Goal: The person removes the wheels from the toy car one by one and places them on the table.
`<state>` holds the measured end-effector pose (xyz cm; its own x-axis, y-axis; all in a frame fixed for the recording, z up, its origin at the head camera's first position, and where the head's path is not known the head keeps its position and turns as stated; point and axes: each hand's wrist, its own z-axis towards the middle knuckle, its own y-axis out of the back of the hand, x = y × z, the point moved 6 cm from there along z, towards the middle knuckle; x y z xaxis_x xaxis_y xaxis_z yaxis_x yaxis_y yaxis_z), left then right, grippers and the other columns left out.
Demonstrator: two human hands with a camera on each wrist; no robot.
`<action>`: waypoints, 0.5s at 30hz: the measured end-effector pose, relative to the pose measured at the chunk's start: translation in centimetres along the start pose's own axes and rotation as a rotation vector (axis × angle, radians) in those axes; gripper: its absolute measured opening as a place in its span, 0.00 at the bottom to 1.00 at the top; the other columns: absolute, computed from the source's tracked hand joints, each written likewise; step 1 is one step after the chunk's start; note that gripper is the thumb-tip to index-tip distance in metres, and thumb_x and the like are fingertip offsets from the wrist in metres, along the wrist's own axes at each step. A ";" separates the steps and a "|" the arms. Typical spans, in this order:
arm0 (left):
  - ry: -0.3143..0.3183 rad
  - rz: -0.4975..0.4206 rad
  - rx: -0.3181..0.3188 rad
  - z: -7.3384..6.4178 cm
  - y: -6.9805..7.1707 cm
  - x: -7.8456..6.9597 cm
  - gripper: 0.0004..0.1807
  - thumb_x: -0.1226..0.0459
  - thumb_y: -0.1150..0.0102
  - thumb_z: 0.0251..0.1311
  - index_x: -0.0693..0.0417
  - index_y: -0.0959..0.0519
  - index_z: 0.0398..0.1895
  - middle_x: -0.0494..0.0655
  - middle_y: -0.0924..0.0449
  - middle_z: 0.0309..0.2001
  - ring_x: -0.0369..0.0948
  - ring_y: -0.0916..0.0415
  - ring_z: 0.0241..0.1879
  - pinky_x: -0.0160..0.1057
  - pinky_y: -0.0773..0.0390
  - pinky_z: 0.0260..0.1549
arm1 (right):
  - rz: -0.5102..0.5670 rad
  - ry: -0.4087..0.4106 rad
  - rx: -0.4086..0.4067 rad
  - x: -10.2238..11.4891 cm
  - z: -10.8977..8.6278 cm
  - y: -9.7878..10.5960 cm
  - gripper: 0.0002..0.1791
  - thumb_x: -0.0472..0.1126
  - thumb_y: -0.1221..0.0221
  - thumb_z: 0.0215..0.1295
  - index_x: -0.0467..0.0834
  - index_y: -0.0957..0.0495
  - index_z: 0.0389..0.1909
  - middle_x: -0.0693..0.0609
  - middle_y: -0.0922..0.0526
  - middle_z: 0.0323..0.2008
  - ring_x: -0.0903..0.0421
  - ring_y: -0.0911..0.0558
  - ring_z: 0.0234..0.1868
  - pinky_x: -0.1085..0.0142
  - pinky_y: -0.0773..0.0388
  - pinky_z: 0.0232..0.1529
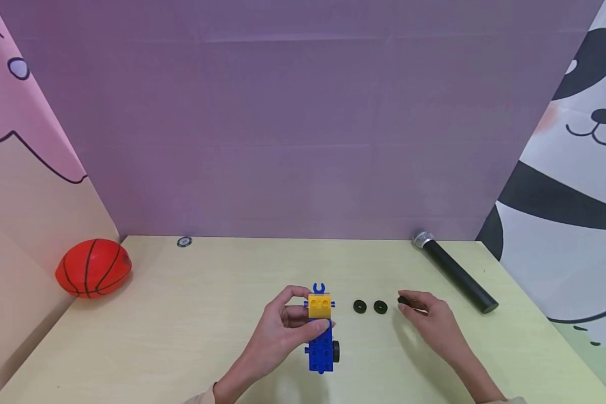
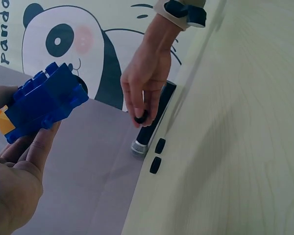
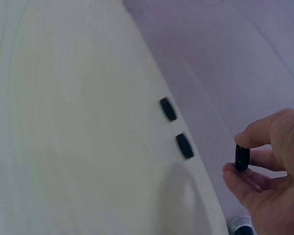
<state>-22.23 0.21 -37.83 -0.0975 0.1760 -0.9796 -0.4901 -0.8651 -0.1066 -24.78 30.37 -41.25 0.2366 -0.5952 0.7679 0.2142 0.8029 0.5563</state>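
Note:
My left hand (image 1: 288,331) holds a blue and yellow toy-block vehicle (image 1: 320,342) above the table, thumb across its blue part. One black wheel (image 1: 336,352) sits on the vehicle's right side near the end closest to me; bare blue axle stubs show elsewhere. To the right, my right hand (image 1: 431,320) pinches a loose black wheel (image 3: 242,157) between thumb and fingertips, raised off the table. Between the hands, two more black wheels (image 1: 360,306) (image 1: 380,307) lie flat on the tabletop.
A black microphone (image 1: 459,275) with a silver head lies at the back right. At the far left is a red ball (image 1: 93,268) with black lines. A small round disc (image 1: 184,242) lies near the table's back edge, below the purple backdrop (image 1: 303,123).

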 end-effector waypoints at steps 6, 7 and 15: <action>0.000 0.000 -0.007 -0.1 0.1 -0.1 0.24 0.63 0.33 0.68 0.60 0.33 0.60 0.58 0.12 0.48 0.51 0.13 0.47 0.47 0.16 0.50 | -0.127 0.073 -0.003 -1.6 0.4 -0.6 0.15 0.27 0.30 0.61 0.30 0.19 0.49 0.42 0.18 0.43 0.43 0.14 0.44 0.68 0.16 0.43; 0.001 -0.002 -0.008 -0.1 0.1 -0.1 0.24 0.63 0.33 0.67 0.60 0.33 0.60 0.58 0.12 0.48 0.51 0.13 0.47 0.47 0.16 0.50 | -0.140 0.093 0.005 -1.7 0.5 -0.7 0.15 0.28 0.30 0.61 0.30 0.19 0.48 0.43 0.18 0.42 0.44 0.14 0.42 0.66 0.15 0.42; 0.006 0.021 -0.028 -0.2 0.1 -0.1 0.25 0.63 0.32 0.66 0.60 0.32 0.60 0.57 0.12 0.47 0.50 0.13 0.45 0.45 0.15 0.47 | -0.343 0.188 0.002 -2.6 1.2 -0.7 0.15 0.35 0.26 0.59 0.35 0.16 0.45 0.54 0.25 0.33 0.57 0.25 0.33 0.60 0.24 0.35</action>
<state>-22.09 -0.03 -37.80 -0.1022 0.1552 -0.9826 -0.4632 -0.8815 -0.0910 -26.71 31.38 -43.22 0.3217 -0.8245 0.4656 0.3089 0.5562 0.7715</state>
